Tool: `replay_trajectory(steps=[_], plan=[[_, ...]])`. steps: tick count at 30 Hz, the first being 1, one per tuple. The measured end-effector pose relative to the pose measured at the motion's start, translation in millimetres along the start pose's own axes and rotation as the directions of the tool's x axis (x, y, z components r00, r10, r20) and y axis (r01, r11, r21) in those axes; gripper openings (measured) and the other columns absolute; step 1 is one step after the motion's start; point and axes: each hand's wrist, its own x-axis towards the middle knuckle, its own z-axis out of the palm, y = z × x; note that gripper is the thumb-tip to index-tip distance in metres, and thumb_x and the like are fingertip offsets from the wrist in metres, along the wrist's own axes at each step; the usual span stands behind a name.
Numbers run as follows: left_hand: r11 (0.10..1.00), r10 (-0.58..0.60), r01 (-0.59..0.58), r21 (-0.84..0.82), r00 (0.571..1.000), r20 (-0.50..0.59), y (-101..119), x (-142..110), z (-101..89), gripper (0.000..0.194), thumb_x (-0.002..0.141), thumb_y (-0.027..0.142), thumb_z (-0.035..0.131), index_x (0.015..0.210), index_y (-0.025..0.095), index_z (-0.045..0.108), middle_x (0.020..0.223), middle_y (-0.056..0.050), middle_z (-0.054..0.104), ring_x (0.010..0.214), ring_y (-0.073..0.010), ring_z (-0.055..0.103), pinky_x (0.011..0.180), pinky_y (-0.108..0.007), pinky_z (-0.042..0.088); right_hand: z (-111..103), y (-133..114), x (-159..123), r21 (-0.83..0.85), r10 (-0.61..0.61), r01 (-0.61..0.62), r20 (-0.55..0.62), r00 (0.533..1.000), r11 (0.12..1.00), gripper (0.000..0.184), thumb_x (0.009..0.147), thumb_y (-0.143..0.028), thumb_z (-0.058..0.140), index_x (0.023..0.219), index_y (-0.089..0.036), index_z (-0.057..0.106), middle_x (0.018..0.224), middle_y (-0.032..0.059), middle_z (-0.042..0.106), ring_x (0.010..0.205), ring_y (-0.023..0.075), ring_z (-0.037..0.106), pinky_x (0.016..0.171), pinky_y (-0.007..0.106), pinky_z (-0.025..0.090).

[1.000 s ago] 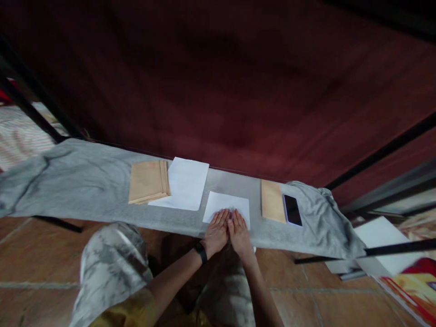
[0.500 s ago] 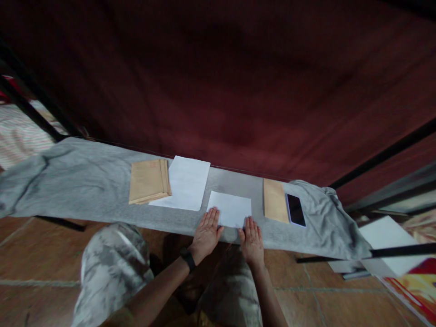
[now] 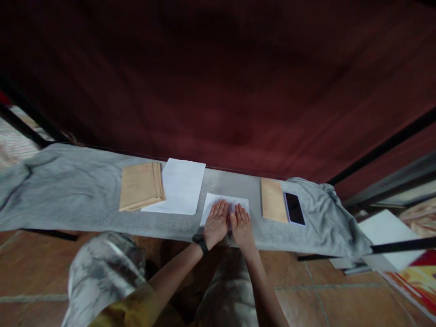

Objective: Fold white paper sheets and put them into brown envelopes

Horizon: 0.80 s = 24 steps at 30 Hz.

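Observation:
A white sheet of paper (image 3: 208, 204), about half the size of the sheets to its left, lies near the front edge of the grey cloth. My left hand (image 3: 216, 222) rests palm down on its middle, fingers stretched out. Close beside it, my right hand (image 3: 241, 227) lies flat on the right part of the same sheet. Both hands are open, and they cover much of the paper's lower half. To the left are larger white sheets (image 3: 184, 186), partly under a stack of brown envelopes (image 3: 139, 184). On the right lies a single brown envelope (image 3: 273, 200).
A phone (image 3: 294, 209) with a dark screen lies right of the single envelope. The grey cloth (image 3: 85, 186) covers a narrow bench. A dark red curtain (image 3: 218, 91) hangs behind it, with black metal bars (image 3: 381, 147) at the sides. My knees are below the front edge.
Both hands have slid forward onto the small sheet and come closer together, the left moving right and the right moving left. The view has shifted slightly.

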Motion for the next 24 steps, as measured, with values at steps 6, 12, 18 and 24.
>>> replay_trajectory(steps=[6, 12, 18, 24], plan=[[0.999, 0.012, -0.014, 0.034, 0.998, 0.067, -11, 21, 12.1, 0.053, 0.096, 0.018, 0.030, 0.147, 0.006, 0.041, 0.157, -0.016, 0.036, 0.148, -0.0247, 0.027, 0.122, -0.044, 0.022, 19, -4, 22, -0.026, -0.062, 0.064, 0.061, 0.996, 0.998, 0.049, 0.105, -0.030, 0.024, 0.144, -0.013, 0.048, 0.151, 0.0138, 0.046, 0.144, 0.0219, 0.036, 0.117, 0.046, 0.030], [0.999, 0.002, -0.002, 0.043, 1.000, 0.005, -27, 29, 20.4, 0.056, 0.096, 0.022, 0.028, 0.149, 0.005, 0.036, 0.158, -0.016, 0.035, 0.149, -0.0236, 0.026, 0.122, -0.045, 0.021, 26, 5, 33, -0.086, -0.048, 0.049, 0.007, 0.999, 0.995, 0.049, 0.105, -0.033, 0.028, 0.147, -0.012, 0.045, 0.152, 0.0156, 0.043, 0.144, 0.0250, 0.037, 0.117, 0.049, 0.028], [0.997, -0.065, 0.067, 0.029, 0.996, -0.061, -33, 28, 29.0, 0.061, 0.099, 0.031, 0.027, 0.154, 0.006, 0.025, 0.158, -0.017, 0.033, 0.149, -0.0242, 0.026, 0.122, -0.046, 0.021, 29, 17, 35, -0.106, -0.001, -0.005, -0.058, 0.998, 0.994, 0.053, 0.105, -0.037, 0.028, 0.147, -0.009, 0.044, 0.151, 0.0182, 0.044, 0.142, 0.0267, 0.039, 0.116, 0.049, 0.029], [0.984, -0.167, 0.171, 0.040, 0.982, -0.087, -32, 23, 24.3, 0.061, 0.099, 0.033, 0.028, 0.154, 0.006, 0.026, 0.159, -0.016, 0.032, 0.149, -0.0246, 0.025, 0.122, -0.045, 0.022, 29, 26, 29, -0.140, 0.033, -0.052, -0.138, 0.990, 0.989, 0.056, 0.105, -0.039, 0.025, 0.148, -0.006, 0.042, 0.150, 0.0211, 0.044, 0.141, 0.0286, 0.040, 0.115, 0.049, 0.030]])
